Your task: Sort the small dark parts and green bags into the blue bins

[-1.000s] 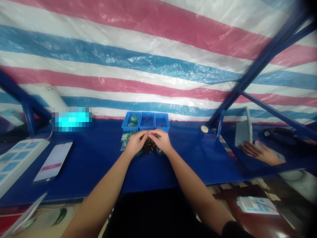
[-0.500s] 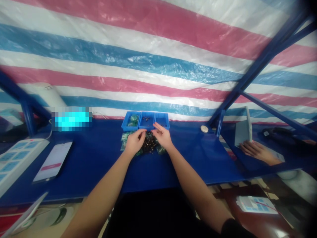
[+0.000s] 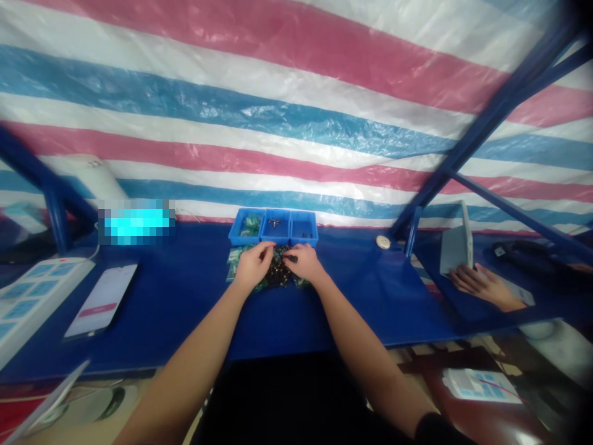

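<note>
My left hand [image 3: 252, 266] is closed in a pinch at the left of a heap of small dark and brassy parts [image 3: 278, 272]; whatever is between its fingertips is too small to make out. Over the right side of the heap, my right hand [image 3: 306, 262] has its fingers bent together with the tips down at the parts. Green-tinted plastic bags [image 3: 233, 262] lie beside and under the heap. Just behind stands a blue three-compartment tray [image 3: 277, 240]: green bags [image 3: 251, 225] on the left, a few metal pieces [image 3: 273, 222] in the middle, small dark pieces [image 3: 307, 235] on the right.
A phone [image 3: 100, 301] and a white case with blue labels [image 3: 39, 290] lie on the blue table [image 3: 185, 309] at left. A round white object [image 3: 382, 241] sits at right. Beyond the blue frame [image 3: 412, 232], another person's hand [image 3: 486, 286] touches a tablet-like panel [image 3: 456, 241].
My right hand has drawn back from the tray's front edge, and its fingers have gone from extended to bent down at the heap. My left hand stays nearly in place, pinched.
</note>
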### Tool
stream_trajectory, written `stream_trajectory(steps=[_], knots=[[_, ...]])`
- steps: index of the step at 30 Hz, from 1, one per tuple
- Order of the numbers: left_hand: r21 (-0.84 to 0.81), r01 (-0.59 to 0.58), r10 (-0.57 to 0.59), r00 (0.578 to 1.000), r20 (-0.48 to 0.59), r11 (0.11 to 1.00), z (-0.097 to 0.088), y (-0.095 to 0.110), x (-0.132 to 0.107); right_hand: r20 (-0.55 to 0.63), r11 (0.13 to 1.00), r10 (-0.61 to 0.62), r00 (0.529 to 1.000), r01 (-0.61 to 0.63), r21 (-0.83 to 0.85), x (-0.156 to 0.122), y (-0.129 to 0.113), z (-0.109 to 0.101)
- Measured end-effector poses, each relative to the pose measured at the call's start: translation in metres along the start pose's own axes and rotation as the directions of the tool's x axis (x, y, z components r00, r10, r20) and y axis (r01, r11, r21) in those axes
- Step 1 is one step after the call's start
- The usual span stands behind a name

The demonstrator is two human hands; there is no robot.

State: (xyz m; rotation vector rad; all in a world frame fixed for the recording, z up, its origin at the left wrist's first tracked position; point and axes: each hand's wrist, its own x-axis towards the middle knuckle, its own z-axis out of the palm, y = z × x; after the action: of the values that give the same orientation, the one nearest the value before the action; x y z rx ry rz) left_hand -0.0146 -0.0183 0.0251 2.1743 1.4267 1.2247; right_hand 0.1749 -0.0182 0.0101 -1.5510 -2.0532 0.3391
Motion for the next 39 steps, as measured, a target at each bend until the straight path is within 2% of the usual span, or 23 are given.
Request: stream_trajectory(steps=[5, 12, 25, 39], knots=[[0.001, 0.003, -0.003, 1.0, 0.001, 1.0, 0.0, 0.001, 0.0, 0.029, 0.999, -0.017, 0.999, 0.016, 0.032, 0.0, 0.0, -0.002], [0.003, -0.006, 0.006, 1.0, 0.001, 1.0, 0.001, -0.001, 0.0, -0.013, 0.999, -0.029, 0.999, 0.029, 0.023, -0.001, -0.005, 0.003], [0.005, -0.001, 0.001, 1.0, 0.017, 1.0, 0.0, -0.001, 0.0, -0.026, 0.985, -0.14, 0.99, 0.142, 0.096, -0.003, -0.015, 0.002], [0.007, -0.007, 0.007, 1.0, 0.024, 1.0, 0.001, 0.0, 0.0, 0.025, 0.993, -0.106, 0.994, 0.104, 0.059, -0.004, -0.018, 0.001]])
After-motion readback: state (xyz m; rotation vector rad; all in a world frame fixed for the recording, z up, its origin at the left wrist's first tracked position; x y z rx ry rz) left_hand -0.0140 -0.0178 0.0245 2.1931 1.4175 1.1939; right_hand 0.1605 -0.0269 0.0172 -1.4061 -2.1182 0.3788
